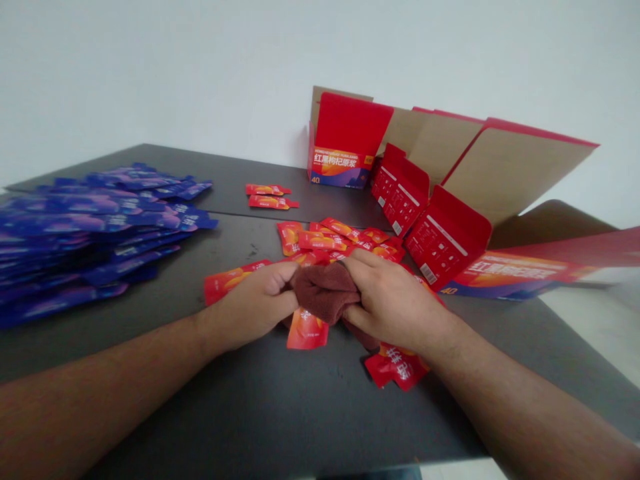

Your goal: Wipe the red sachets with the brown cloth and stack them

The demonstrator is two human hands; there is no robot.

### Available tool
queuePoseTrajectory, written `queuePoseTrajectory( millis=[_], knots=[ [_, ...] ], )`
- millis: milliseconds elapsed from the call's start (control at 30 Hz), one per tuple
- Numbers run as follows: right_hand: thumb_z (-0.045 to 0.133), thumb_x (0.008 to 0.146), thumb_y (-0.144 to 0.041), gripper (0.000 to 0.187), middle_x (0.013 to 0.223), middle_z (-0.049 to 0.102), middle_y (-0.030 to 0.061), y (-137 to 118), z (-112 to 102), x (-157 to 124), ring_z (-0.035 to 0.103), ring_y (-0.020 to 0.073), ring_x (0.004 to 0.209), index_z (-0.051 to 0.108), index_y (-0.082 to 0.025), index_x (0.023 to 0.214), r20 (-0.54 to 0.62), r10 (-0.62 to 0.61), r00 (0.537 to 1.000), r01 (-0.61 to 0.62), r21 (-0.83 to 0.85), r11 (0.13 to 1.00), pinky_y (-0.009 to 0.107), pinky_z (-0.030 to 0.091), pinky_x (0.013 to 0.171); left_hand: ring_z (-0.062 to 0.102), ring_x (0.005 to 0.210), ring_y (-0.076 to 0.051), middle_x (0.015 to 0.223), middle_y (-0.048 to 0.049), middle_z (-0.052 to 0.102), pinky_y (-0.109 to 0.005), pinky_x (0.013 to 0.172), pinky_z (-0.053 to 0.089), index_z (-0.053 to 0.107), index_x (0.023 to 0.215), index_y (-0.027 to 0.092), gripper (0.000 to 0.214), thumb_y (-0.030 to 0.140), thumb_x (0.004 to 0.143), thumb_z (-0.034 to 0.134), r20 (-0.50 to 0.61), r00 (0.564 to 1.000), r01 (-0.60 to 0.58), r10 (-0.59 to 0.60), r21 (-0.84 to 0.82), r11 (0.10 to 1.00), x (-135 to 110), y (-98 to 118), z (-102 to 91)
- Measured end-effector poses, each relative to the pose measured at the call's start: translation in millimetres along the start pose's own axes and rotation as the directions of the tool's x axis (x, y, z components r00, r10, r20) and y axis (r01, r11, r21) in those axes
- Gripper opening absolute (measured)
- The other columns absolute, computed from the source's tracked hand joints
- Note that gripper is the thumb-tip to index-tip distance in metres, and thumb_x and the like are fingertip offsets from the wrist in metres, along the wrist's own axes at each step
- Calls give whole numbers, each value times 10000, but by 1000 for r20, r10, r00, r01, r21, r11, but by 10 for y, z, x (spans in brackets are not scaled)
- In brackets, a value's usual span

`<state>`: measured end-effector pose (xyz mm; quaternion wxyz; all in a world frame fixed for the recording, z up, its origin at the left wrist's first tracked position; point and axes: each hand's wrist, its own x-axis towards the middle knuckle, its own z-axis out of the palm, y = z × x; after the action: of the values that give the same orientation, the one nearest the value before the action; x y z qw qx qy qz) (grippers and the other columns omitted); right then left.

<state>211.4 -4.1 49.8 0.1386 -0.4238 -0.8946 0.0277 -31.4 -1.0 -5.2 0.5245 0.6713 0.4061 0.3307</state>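
Note:
Both of my hands meet over the middle of the dark table [280,413]. My left hand [253,307] is closed on a red-orange sachet [307,330] that hangs below its fingers. My right hand [393,303] grips a dark red-brown cloth [323,288], wrapped around the top of that sachet. More red sachets [333,240] lie scattered just behind my hands, and one red sachet [395,367] lies under my right wrist.
A large heap of blue-purple sachets [95,227] covers the left side. Two red sachets [270,195] lie apart further back. An open red carton [345,143] stands at the back, with flattened red cartons [445,237] leaning to its right. The table's right edge is near.

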Motion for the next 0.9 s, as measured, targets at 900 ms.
queuePoseTrajectory(
  millis=[900],
  knots=[
    [658,881,-189,112,992,663,56,-14,-16,-4,628,224,912,612,-212,980,7,-1,1000,1,-28,1000,350,512,816,631,796,-155,911,3,728,-284,747,508,709,957,207,96,266,979,637,7,1000,-27,27,32,999,5,13,-15]
  ],
)
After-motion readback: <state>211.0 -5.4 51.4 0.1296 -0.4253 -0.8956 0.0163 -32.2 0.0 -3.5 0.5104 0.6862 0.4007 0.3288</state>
